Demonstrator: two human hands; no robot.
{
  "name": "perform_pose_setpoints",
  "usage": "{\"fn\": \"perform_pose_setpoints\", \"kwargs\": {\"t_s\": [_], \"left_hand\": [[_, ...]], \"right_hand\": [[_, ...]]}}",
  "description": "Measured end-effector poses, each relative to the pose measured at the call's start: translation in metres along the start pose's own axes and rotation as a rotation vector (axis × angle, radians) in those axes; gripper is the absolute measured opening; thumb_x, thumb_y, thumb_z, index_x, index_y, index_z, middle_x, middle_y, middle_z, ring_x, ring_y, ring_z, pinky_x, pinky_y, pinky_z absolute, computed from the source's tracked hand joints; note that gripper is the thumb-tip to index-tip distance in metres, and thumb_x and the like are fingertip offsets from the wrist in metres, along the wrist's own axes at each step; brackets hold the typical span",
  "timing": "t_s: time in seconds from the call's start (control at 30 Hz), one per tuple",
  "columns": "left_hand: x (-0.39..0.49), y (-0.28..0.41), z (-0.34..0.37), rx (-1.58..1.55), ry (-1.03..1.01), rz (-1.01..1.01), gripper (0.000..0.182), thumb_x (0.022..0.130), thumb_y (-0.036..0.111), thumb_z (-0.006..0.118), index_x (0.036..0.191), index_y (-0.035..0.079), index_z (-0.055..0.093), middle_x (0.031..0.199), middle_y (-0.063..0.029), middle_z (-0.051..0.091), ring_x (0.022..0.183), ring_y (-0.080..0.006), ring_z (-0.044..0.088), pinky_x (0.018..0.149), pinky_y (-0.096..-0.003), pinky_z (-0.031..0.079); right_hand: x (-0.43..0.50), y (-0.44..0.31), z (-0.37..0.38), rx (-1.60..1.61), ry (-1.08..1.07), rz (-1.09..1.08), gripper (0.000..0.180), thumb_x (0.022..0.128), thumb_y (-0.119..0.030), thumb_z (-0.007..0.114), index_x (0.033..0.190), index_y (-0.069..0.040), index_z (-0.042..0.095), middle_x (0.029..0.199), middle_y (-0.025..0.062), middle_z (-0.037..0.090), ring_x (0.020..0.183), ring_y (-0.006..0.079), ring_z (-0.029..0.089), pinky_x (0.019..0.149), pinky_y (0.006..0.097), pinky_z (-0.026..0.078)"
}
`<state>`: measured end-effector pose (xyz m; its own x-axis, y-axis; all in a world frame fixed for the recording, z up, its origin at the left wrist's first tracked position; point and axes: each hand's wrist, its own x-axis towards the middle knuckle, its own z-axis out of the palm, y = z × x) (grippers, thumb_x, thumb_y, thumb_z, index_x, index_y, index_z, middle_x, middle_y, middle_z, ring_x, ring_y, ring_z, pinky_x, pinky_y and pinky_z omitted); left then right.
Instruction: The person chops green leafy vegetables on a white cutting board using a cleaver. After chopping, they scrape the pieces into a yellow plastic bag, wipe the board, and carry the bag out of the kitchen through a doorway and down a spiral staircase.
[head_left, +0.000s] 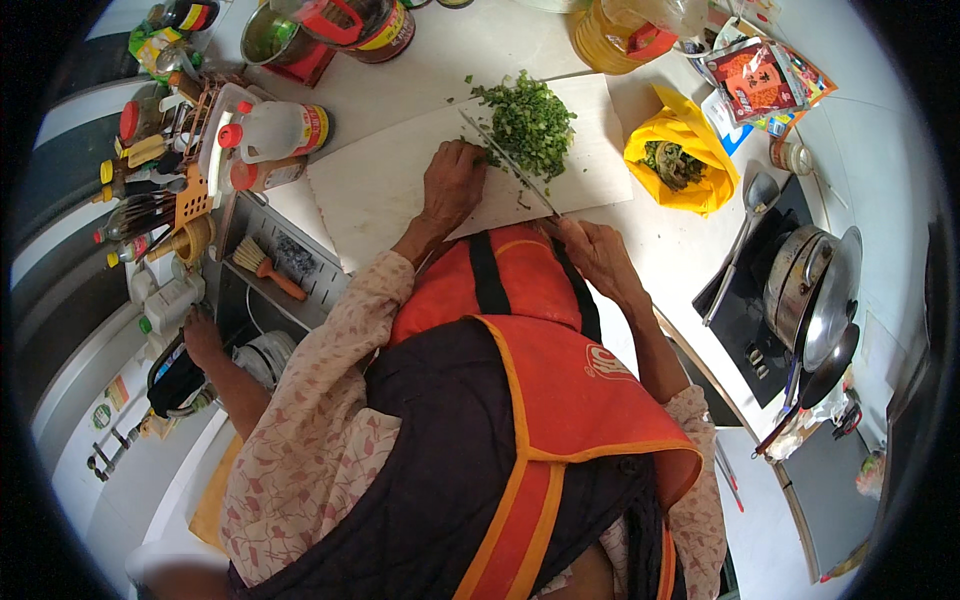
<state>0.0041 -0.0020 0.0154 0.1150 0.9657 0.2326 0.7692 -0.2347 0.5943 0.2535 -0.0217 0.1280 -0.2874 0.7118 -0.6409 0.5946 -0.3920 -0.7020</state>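
A white cutting board (390, 187) lies on the counter before me, with a heap of chopped leafy greens (531, 124) on it. My right hand (600, 251) grips the handle of a kitchen knife (510, 161). The blade stands edge-down on the board, slanting along the near left side of the heap. Close to the left of the blade, my left hand (454, 180) presses curled fingers down on a few greens, mostly hidden beneath them. To the right of the board sits an open yellow bag (637, 142) with leafy greens inside.
Bottles and jars (277, 131) and a utensil rack (196, 184) line the left. A brush (270, 268) lies by the sink (259, 221), where another person's hand (202, 337) reaches. An oil jug (607, 37) stands behind; a pot (795, 285) sits on the cooktop (739, 360) at right.
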Motion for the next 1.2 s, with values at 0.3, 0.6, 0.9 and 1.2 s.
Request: {"fn": "perform_pose_setpoints", "kwargs": {"t_s": [0.3, 0.6, 0.9, 1.2], "left_hand": [[-0.005, -0.008, 0.015, 0.044, 0.038, 0.031, 0.017, 0.074, 0.0, 0.069, 0.088, 0.006, 0.061, 0.087, -0.0099, 0.056, 0.084, -0.0303, 0.055, 0.072, -0.0406, 0.046], [-0.009, -0.01, 0.0, -0.01, 0.029, 0.004, 0.015, 0.078, 0.003, 0.068, 0.092, 0.005, 0.063, 0.091, -0.011, 0.059, 0.087, -0.0325, 0.058, 0.073, -0.0419, 0.05], [-0.009, -0.01, 0.01, 0.062, 0.018, 0.006, 0.017, 0.076, 0.002, 0.069, 0.091, 0.005, 0.063, 0.086, -0.0104, 0.057, 0.085, -0.0309, 0.056, 0.073, -0.0405, 0.048], [-0.015, -0.011, 0.004, 0.002, 0.027, -0.006, 0.019, 0.075, 0.001, 0.069, 0.092, 0.004, 0.062, 0.088, -0.0116, 0.058, 0.085, -0.0321, 0.056, 0.072, -0.0409, 0.048]], "right_hand": [[0.017, 0.026, 0.023, -0.143, 0.066, -0.052, 0.058, 0.1, -0.047, 0.045, 0.082, 0.006, 0.06, 0.065, 0.0191, 0.057, 0.063, 0.0293, 0.057, 0.067, 0.0429, 0.046], [0.0, 0.007, 0.007, 0.086, -0.007, 0.063, 0.058, 0.1, -0.049, 0.045, 0.082, 0.004, 0.06, 0.064, 0.0145, 0.056, 0.062, 0.0237, 0.054, 0.066, 0.0398, 0.046], [0.007, 0.006, 0.016, -0.152, 0.016, 0.027, 0.063, 0.099, -0.053, 0.044, 0.086, 0.006, 0.062, 0.069, 0.0201, 0.061, 0.067, 0.0345, 0.061, 0.071, 0.0451, 0.047], [0.004, 0.011, 0.009, 0.044, -0.006, 0.026, 0.052, 0.1, -0.045, 0.047, 0.088, 0.004, 0.062, 0.068, 0.0136, 0.06, 0.064, 0.0209, 0.058, 0.065, 0.0365, 0.048]]}}
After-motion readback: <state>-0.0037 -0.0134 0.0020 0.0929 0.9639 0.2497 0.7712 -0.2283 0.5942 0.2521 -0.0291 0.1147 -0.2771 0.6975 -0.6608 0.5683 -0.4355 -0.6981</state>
